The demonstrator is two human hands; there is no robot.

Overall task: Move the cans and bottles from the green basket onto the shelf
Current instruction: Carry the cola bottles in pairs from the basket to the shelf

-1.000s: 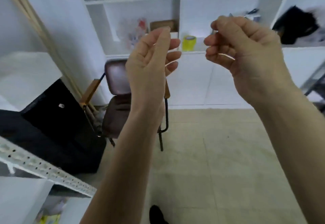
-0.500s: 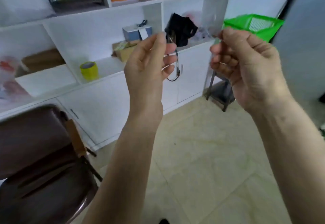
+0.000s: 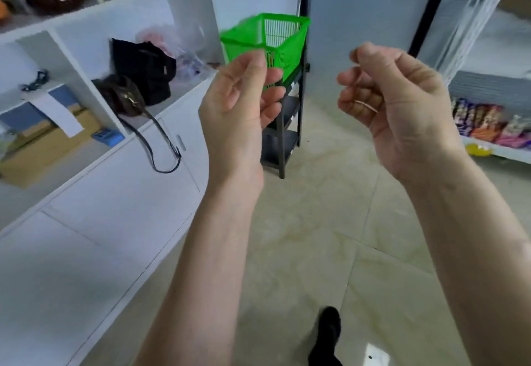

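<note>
While hands (image 3: 238, 107) hover | black bag (image 3: 143, 71) shelved | basket (image 3: 275, 41) seemingly empty

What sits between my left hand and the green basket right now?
Nothing in the head view: the left hand, holding nothing, overlaps the green basket on the black rack; how far apart they are is unclear.

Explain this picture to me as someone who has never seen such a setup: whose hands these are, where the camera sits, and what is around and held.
There is no machine here. A person wears a wide-angle camera on the head, so it looks forward and down past their own raised arms. The left hand and right hand are held up with fingers loosely curled; neither holds anything. Ahead, a green basket stands on a small black rack; its contents cannot be seen from here. To the left, white shelving holds a black bag. Lower right, colourful snack packets lie on a shelf.
</note>
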